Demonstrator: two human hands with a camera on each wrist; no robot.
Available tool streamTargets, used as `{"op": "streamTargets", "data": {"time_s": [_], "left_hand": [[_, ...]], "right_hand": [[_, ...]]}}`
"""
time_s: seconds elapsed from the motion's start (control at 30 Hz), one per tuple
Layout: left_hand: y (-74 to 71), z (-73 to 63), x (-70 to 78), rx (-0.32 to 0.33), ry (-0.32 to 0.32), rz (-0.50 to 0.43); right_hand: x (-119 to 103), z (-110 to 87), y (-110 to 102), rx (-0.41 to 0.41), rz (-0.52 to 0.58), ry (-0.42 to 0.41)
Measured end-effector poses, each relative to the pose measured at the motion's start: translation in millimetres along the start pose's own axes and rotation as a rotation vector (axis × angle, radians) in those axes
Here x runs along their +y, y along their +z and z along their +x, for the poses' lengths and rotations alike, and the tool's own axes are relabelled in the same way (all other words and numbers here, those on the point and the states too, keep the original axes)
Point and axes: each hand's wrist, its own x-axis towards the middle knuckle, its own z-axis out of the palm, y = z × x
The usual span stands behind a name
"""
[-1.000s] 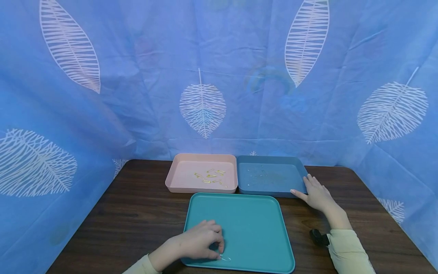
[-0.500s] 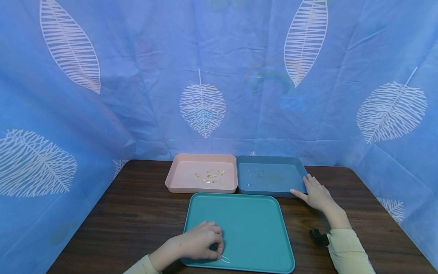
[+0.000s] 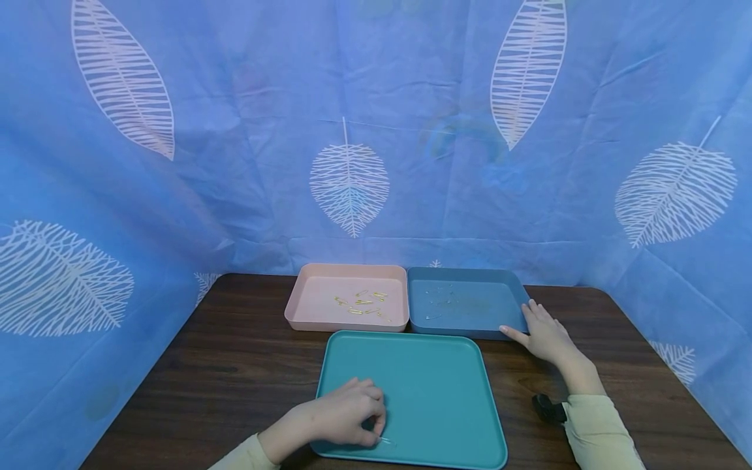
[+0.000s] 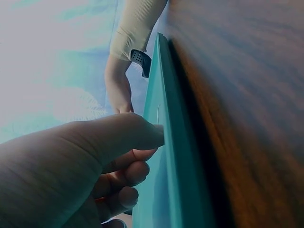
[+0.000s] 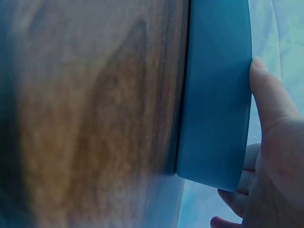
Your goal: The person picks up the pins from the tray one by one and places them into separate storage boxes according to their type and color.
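My left hand (image 3: 352, 414) is over the near left part of the teal tray (image 3: 435, 398). Its thumb and index finger pinch one end of a thin silver safety pin (image 3: 387, 441), whose other end sticks out to the right. In the left wrist view the pin (image 4: 158, 113) shows as a fine wire beyond the thumb; the pinched end is hidden. My right hand (image 3: 549, 336) rests with extended fingers on the near right corner of the blue tray (image 3: 470, 326). The right wrist view has the thumb on that tray's rim.
Several gold safety pins (image 3: 363, 302) lie in the pink tray (image 3: 311, 313) at the back. Several small silver pins (image 3: 442, 301) lie in the blue tray beside it. All three trays stand on a dark wooden table (image 3: 235, 365) before a blue leaf-patterned curtain (image 3: 264, 163).
The left thumb and fingers have shifted slightly at the pin, which lay flatter and showed a clearer loop half a second ago. The right hand has stayed on the blue tray.
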Motion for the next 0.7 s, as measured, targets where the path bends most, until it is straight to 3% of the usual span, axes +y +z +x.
{"op": "streamTargets", "data": {"time_s": [0.43, 0.7], "left_hand": [[-14.4, 17.7, -4.5, 0.067, 0.014, 0.078], [-26.5, 33.7, -10.0, 0.147, 0.016, 0.133]], "right_hand": [[-0.5, 0.2, 0.8, -0.004, 0.011, 0.000], [-0.5, 0.5, 0.3, -0.002, 0.010, -0.004]]}}
